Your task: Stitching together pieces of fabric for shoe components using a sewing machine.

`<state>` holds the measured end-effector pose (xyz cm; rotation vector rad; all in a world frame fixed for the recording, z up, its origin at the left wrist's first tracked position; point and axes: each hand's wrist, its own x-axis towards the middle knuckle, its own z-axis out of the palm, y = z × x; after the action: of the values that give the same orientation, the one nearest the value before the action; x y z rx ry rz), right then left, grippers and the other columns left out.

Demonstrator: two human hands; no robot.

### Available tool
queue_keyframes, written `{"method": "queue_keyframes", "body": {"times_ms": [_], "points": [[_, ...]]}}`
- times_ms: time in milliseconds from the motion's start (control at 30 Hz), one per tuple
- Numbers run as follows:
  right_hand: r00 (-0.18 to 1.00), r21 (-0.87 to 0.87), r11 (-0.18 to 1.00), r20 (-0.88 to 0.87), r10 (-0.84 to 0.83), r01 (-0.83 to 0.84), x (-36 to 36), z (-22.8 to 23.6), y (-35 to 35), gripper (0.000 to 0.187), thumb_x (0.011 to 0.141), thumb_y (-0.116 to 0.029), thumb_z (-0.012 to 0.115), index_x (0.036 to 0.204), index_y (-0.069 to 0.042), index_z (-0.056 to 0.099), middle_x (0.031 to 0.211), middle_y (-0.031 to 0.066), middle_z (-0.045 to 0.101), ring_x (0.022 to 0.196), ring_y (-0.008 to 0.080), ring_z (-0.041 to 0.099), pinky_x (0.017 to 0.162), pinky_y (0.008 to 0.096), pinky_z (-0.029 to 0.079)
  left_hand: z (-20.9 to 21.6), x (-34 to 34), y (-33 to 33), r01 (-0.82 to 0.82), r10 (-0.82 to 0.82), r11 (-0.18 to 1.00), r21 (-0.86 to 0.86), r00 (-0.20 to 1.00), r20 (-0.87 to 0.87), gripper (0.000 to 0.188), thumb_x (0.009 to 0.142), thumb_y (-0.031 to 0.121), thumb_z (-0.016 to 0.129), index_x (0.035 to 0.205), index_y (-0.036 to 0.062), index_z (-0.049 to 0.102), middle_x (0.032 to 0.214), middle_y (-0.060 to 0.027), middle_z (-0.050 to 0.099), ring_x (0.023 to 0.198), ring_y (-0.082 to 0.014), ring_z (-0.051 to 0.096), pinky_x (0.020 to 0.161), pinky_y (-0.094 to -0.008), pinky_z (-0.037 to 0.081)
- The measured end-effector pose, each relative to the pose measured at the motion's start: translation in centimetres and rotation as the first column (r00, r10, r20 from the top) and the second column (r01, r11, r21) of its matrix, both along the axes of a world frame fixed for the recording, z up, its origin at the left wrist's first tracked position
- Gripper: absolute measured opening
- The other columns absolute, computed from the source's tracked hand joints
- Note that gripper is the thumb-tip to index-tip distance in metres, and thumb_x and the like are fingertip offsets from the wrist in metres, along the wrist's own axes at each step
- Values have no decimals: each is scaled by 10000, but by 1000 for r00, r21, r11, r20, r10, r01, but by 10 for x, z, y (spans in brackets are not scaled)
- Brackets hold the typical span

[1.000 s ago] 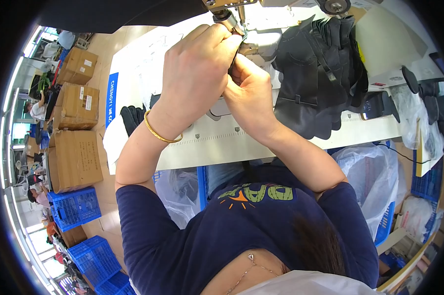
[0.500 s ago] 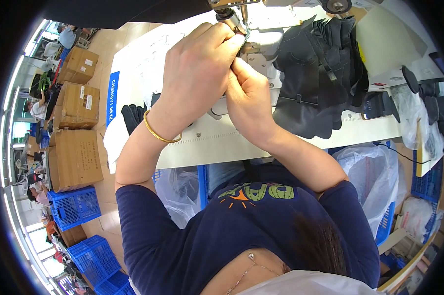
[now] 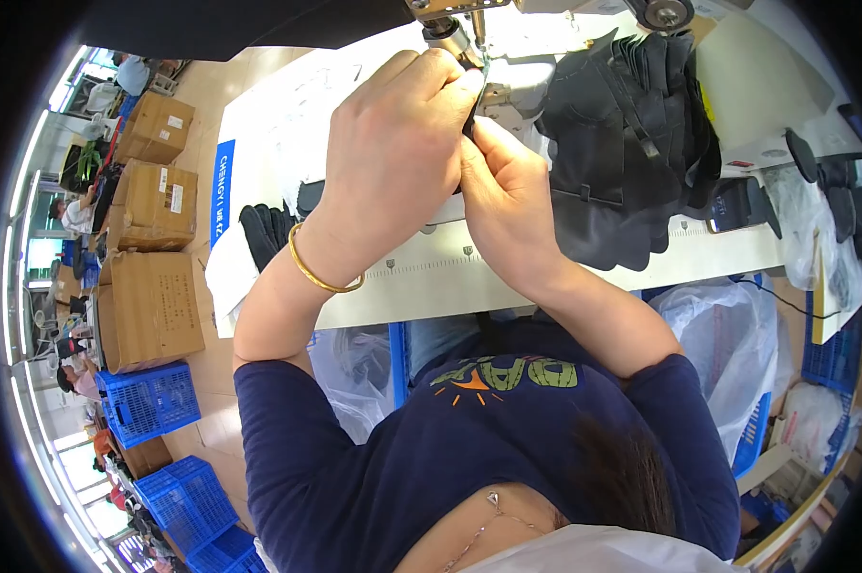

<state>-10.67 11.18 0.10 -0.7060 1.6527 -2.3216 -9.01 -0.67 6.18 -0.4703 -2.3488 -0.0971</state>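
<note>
Both my hands are up at the sewing machine's needle area (image 3: pixel 478 33). My left hand (image 3: pixel 397 143), with a gold bangle at its wrist, is closed on a narrow black piece (image 3: pixel 470 119), its fingertips close to the presser parts. Just below and to the right, the thumb and fingers of my right hand (image 3: pixel 512 196) pinch the same black piece. Most of that piece is hidden behind my hands, so its full shape does not show. A stack of black cut pieces (image 3: pixel 593 162) lies on the table right of my right hand.
Small black pieces (image 3: pixel 266 231) lie on the white table (image 3: pixel 402 291) left of my left wrist. A dark phone-like device (image 3: pixel 732 212) is at the right. Plastic-lined blue crates (image 3: pixel 717 329) stand below the table; cardboard boxes (image 3: pixel 154 310) are on the floor at left.
Both hands have shifted slightly right, the right hand a little more. More of the black piece now shows between them.
</note>
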Motion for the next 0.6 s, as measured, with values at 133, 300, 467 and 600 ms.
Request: {"method": "queue_keyframes", "body": {"times_ms": [133, 300, 467, 600], "points": [[1000, -28, 1000, -5, -9, 9, 1, 1, 2, 220, 1026, -95, 502, 824, -9, 522, 630, -10, 493, 576, 35, 430, 474, 268, 368, 2, 2, 4, -30, 30, 1000, 9, 999, 21, 241, 660, 9, 659, 900, 20, 665, 838, -58, 573, 806, -238, 599, 647, -347, 516], [998, 16, 999, -57, -27, 28, -1, 0, 9, 232, 1027, -101, 511, 819, 1, 528, 646, -9, 490, 610, 38, 403, 509, 267, 361, 4, 7, 12, -66, 65, 998, 25, 997, 41, 207, 733, -4, 658, 938, 20, 673, 851, -69, 598, 792, -255, 611, 660, -353, 515], [995, 47, 997, -80, -54, 58, -4, 5, 18, 209, 1023, -100, 521, 845, 7, 551, 662, -16, 480, 643, 39, 387, 539, 259, 356, 0, 10, 21, -94, 93, 994, 53, 995, 25, 166, 799, -20, 656, 961, 13, 675, 864, -83, 622, 776, -277, 619, 679, -362, 512], [996, 38, 999, -90, -22, 25, -9, 2, 26, 198, 1019, -96, 528, 854, 8, 564, 668, -21, 483, 650, 37, 385, 543, 255, 351, -3, 11, 25, -128, 128, 991, 44, 992, 10, 194, 697, -9, 659, 888, 19, 635, 842, -80, 596, 763, -260, 598, 636, -357, 506]]}}
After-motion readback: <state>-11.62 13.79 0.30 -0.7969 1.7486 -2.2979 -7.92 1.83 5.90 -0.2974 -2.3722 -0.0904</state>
